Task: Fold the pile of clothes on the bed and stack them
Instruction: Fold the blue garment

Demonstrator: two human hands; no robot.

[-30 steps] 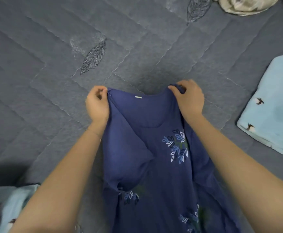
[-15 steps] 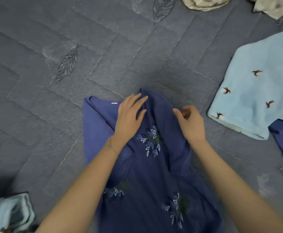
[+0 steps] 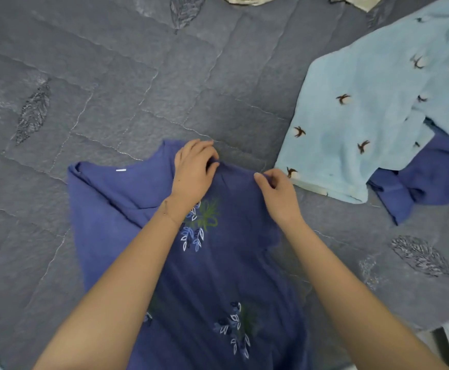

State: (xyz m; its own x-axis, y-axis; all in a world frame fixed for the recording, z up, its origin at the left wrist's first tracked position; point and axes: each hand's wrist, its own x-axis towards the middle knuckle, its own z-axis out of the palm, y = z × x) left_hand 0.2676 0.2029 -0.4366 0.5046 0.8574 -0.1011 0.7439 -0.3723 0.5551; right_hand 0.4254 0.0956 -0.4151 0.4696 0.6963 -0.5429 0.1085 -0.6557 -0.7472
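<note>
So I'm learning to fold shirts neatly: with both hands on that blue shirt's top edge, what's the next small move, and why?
Probably draw the right hand outward, toward the light blue cloth, while the left hand holds its spot. Both pinch the top edge of the blue shirt close together, and the fabric there looks bunched; the other shoulder lies flat.

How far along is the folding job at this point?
Done: no folded stack shows. In hand: the blue floral garment lies spread on the bed, left hand and right hand pinching its top edge. Left: fold it, then the light blue bird-print garment, the dark blue piece under it, and the cream cloth at the far edge.
</note>
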